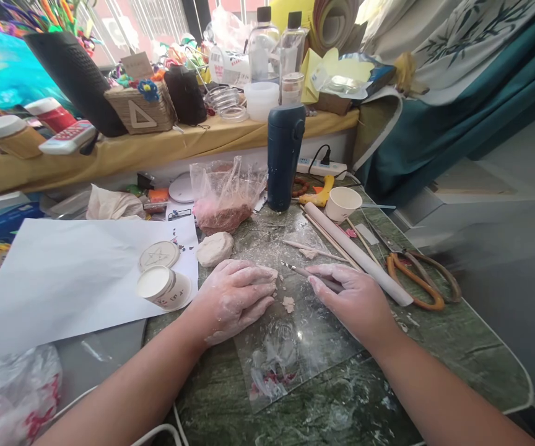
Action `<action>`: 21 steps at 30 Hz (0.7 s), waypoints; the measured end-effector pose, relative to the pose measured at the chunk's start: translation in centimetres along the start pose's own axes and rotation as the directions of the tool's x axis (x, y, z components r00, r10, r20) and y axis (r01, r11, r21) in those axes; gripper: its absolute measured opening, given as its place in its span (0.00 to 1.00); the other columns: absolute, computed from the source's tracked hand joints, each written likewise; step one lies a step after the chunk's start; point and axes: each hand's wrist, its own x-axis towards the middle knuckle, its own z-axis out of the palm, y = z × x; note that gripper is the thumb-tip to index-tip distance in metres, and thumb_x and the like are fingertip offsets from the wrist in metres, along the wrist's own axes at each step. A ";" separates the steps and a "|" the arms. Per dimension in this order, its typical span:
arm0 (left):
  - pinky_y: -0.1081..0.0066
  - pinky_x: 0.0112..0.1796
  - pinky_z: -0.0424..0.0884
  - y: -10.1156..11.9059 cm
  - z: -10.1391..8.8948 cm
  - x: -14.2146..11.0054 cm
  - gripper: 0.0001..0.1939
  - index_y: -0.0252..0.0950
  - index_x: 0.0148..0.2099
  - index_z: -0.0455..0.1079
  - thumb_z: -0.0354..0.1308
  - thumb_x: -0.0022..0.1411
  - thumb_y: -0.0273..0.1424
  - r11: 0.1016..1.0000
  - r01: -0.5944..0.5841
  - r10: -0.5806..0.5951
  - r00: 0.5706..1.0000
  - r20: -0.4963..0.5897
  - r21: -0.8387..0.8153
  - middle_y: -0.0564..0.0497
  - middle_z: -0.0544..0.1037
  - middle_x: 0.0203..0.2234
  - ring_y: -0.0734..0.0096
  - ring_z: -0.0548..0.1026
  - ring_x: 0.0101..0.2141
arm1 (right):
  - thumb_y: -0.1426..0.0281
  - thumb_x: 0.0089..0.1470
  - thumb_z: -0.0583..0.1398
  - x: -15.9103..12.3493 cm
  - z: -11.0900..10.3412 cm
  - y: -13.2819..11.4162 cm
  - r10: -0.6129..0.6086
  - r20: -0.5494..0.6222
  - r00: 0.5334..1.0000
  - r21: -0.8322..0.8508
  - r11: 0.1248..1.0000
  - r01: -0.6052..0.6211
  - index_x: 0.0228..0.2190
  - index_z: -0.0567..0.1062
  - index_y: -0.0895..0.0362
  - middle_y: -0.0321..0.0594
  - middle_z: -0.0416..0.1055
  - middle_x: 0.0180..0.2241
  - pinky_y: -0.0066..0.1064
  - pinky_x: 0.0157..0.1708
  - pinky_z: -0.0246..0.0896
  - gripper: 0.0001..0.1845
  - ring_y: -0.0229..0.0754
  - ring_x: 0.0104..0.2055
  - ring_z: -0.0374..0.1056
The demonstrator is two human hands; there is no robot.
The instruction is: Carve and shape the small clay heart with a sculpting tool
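Note:
My left hand (242, 297), dusted white, lies flat with its fingers stretched over a pale piece of clay (271, 271), most of which is hidden beneath it. In my right hand (351, 297) is a thin grey craft knife (302, 271), its metal tip pointing left toward that clay. Small clay scraps (288, 303) lie between the hands on a clear plastic sheet (304, 365). Just beyond my left hand rests a rounded lump of pale clay (215, 248). A white paper cup (163, 287) and a disc with a star drawn on it (158, 255) are to the left.
A white rolling rod (358, 253), thin sticks and orange-handled scissors (416, 279) lie at the right. Behind stand a dark blue bottle (285, 158), a plastic bag of reddish clay (225, 198) and another paper cup (343, 204). White paper (77, 279) covers the left side.

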 end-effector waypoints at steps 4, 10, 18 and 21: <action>0.59 0.49 0.75 0.1 -0.2 0.2 0.10 0.46 0.51 0.79 0.60 0.70 0.32 1.000 0.013 -0.013 0.999 -0.045 -0.019 0.49 0.83 0.47 0.63 0.80 0.45 | 0.66 0.57 0.63 0.0 0.0 -0.2 -0.041 0.043 0.998 -0.050 0.998 0.043 0.40 0.85 0.51 0.40 0.84 0.42 0.42 0.49 0.75 0.11 0.51 0.46 0.80; 0.67 0.42 0.79 0.3 -0.5 0.5 0.07 0.40 0.41 0.80 0.59 0.70 0.29 0.993 0.008 -0.021 0.993 -0.113 -0.114 0.49 0.84 0.39 0.67 0.82 0.39 | 0.69 0.57 0.63 -0.1 0.0 -0.5 -0.104 0.114 0.988 -0.102 0.988 0.116 0.40 0.86 0.48 0.37 0.85 0.42 0.42 0.49 0.74 0.12 0.50 0.46 0.80; 0.66 0.44 0.79 0.1 -0.3 0.6 0.08 0.39 0.37 0.79 0.60 0.69 0.29 0.996 -0.002 -0.008 0.993 -0.115 -0.086 0.50 0.84 0.35 0.67 0.82 0.38 | 0.69 0.57 0.64 -0.2 0.1 -0.3 -0.134 0.129 0.982 -0.114 0.982 0.149 0.39 0.86 0.48 0.35 0.85 0.41 0.41 0.48 0.74 0.11 0.48 0.44 0.80; 0.66 0.43 0.80 0.2 -0.3 0.7 0.09 0.39 0.37 0.79 0.59 0.70 0.30 0.995 0.003 -0.014 0.994 -0.113 -0.097 0.50 0.84 0.35 0.67 0.82 0.38 | 0.70 0.57 0.64 -0.2 0.1 -0.3 -0.176 0.150 0.973 -0.103 0.976 0.193 0.39 0.86 0.47 0.35 0.85 0.40 0.39 0.46 0.74 0.11 0.47 0.43 0.80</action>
